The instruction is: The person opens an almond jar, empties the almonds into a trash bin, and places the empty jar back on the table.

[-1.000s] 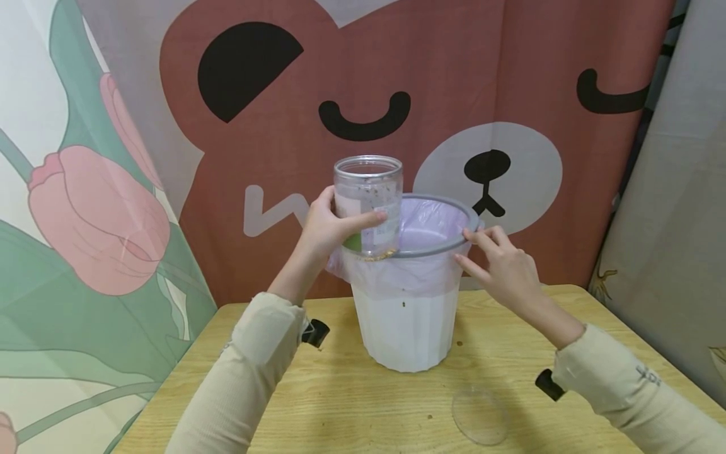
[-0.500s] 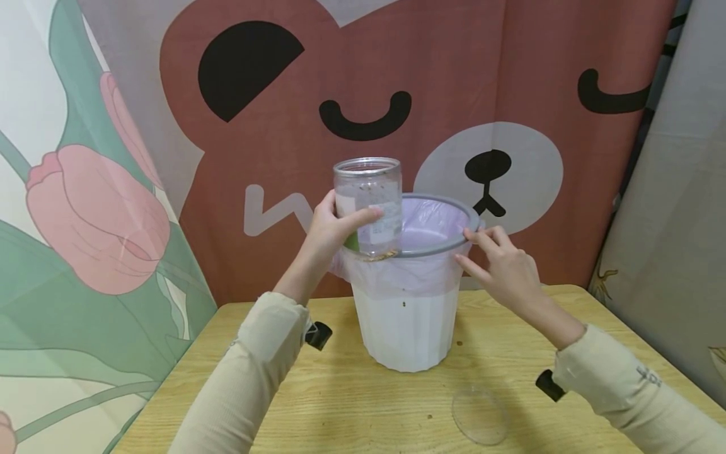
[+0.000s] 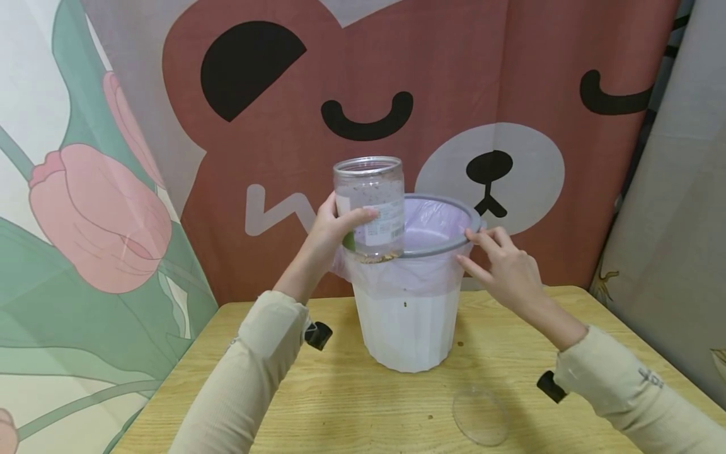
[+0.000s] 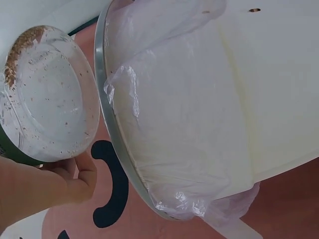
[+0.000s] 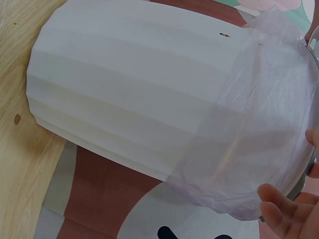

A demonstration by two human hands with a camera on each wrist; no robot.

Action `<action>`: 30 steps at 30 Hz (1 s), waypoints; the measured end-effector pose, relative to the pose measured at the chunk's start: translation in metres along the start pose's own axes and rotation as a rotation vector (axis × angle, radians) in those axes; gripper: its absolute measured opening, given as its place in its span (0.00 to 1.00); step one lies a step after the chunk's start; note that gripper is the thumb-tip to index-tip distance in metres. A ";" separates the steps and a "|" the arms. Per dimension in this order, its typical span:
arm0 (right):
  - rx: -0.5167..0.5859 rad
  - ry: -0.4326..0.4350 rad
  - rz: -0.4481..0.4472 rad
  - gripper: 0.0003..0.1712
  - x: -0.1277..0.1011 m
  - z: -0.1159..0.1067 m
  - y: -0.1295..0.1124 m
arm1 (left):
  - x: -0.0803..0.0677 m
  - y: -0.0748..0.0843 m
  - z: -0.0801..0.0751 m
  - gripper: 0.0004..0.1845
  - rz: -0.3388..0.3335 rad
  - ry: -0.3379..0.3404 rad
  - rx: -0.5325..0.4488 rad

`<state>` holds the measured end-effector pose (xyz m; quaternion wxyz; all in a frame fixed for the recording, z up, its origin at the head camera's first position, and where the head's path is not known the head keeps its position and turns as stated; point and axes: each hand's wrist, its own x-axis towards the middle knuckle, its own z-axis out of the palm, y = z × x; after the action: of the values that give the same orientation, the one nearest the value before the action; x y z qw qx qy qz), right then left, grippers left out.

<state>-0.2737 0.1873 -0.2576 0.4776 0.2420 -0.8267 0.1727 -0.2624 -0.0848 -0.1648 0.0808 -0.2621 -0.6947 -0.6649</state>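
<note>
From your head view, the jar covers the bin rim at 9 o'clock, and your left hand hides the jar's green label. The bin's inside floor is out of sight behind the purple liner. Your left wrist view cuts the jar off at 9 o'clock. Your right wrist view shows only blurred fingertips of your right hand at 4 o'clock. The specks on the bench are too small to identify.

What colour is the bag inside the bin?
The bag is pale purple, seen best from the head view.
</note>
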 end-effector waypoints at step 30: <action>-0.002 -0.008 0.003 0.26 0.001 0.000 0.000 | 0.000 0.001 -0.004 0.27 0.025 -0.095 -0.041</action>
<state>-0.2738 0.1873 -0.2569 0.4744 0.2411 -0.8291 0.1716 -0.2633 -0.0881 -0.1636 0.0506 -0.3038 -0.6808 -0.6645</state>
